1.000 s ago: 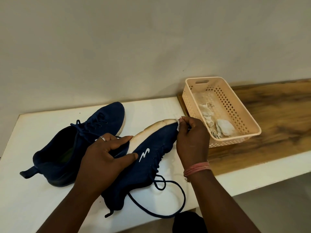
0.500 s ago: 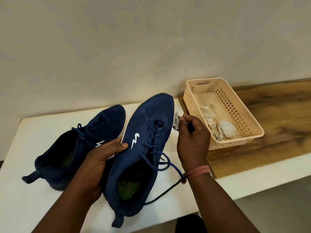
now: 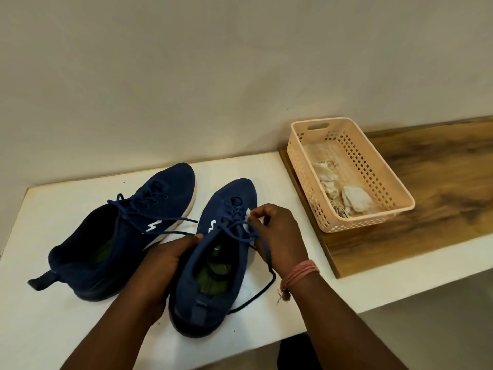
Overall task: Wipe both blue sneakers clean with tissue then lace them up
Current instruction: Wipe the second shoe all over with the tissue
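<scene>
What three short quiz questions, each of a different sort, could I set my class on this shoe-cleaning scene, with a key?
1. True or false: the left hand grips the side of the nearer sneaker.
2. Multiple choice: the crumpled used tissues lie (A) on the white table, (B) in the peach basket, (C) inside the far sneaker.
3. Fill in: the right hand pinches a small white ____ against the nearer sneaker's laces.

Key: 1 true; 2 B; 3 tissue.
</scene>
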